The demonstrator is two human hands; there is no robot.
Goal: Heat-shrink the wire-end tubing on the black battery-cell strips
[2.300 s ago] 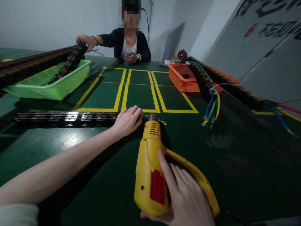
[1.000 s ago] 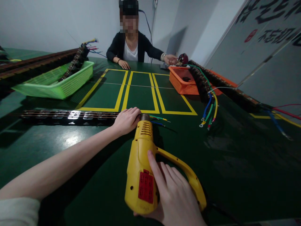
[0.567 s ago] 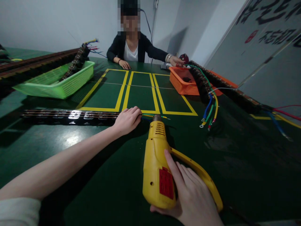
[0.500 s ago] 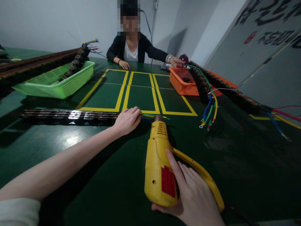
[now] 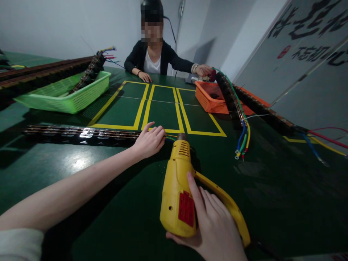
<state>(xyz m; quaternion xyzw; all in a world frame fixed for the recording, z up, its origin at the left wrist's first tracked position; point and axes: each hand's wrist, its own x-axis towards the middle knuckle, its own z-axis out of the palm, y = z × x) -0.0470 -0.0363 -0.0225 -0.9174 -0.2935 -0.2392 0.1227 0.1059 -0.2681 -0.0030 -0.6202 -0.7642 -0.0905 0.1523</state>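
A person's bare right hand (image 5: 217,221) grips a yellow heat gun (image 5: 176,188) above a green table (image 5: 272,206). Its index finger lies along the casing; the other fingers wrap towards the looped handle, partly hidden. The bare left hand (image 5: 150,141) rests on the right end of a long black strip (image 5: 87,134) lying across the table. One finger lifts while the rest curl down; whether they pinch anything, I cannot tell. Thin coloured wires (image 5: 170,137) emerge beyond that hand and run behind the gun's nozzle (image 5: 182,136); whether nozzle and wires touch is unclear.

The step in hand appears to be directing the gun at the wires while steadying the strip. The next move seems to call for a firm left hold and careful aim, with the nozzle clear of the nearby fingers.
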